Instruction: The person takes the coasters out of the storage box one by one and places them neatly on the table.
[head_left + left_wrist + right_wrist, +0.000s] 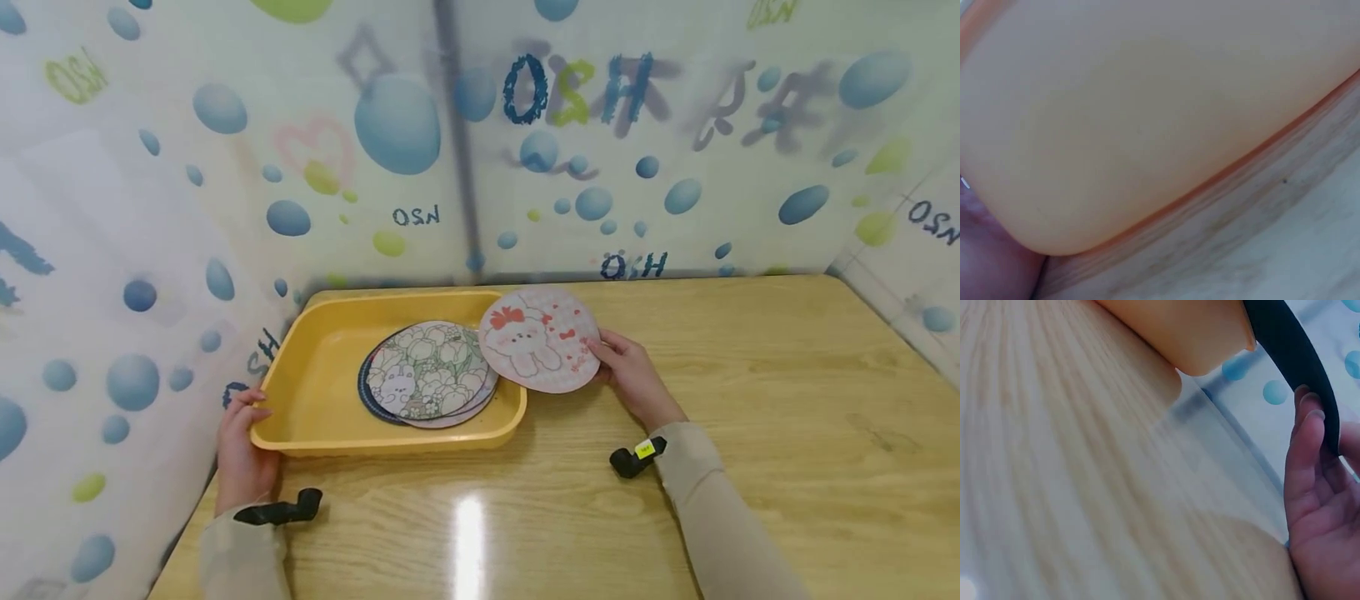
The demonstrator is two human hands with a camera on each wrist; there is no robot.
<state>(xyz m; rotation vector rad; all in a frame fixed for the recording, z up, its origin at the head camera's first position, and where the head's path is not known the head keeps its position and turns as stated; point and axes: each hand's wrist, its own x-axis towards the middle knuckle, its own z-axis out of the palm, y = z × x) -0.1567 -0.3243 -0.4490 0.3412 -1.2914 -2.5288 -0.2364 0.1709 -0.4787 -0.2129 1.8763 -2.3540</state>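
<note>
– What takes up the most room?
– The backdrop (322, 267), a pale sheet printed with blue and green drops and "H2O" in mirrored lettering. It stands behind and along the sides of the wood-grain table (750, 358).
– And on the table?
– A yellow plastic tray (318, 367). A stack of round mats (431, 371) lies in its right half: a flowered one with a bunny on top, others peeking out beneath, one dark-edged.
– Where's the pink round mat (538, 340)?
– Raised at the tray's right rim, partly over it and partly beyond. From the head view it overlaps the stack's edge; I can't tell whether they touch. Its face shows a cartoon animal with a red bow; the right wrist view shows a dark underside.
– What about the hands?
– The right hand (633, 375) pinches the pink mat's right edge, thumb above, fingers underneath. The left hand (246, 454) has its fingers hooked over the tray's near left corner, gripping the rim.
– Anything smaller?
– A black wrist camera (633, 458) on the right arm, with a yellow label, and another on the left.
</note>
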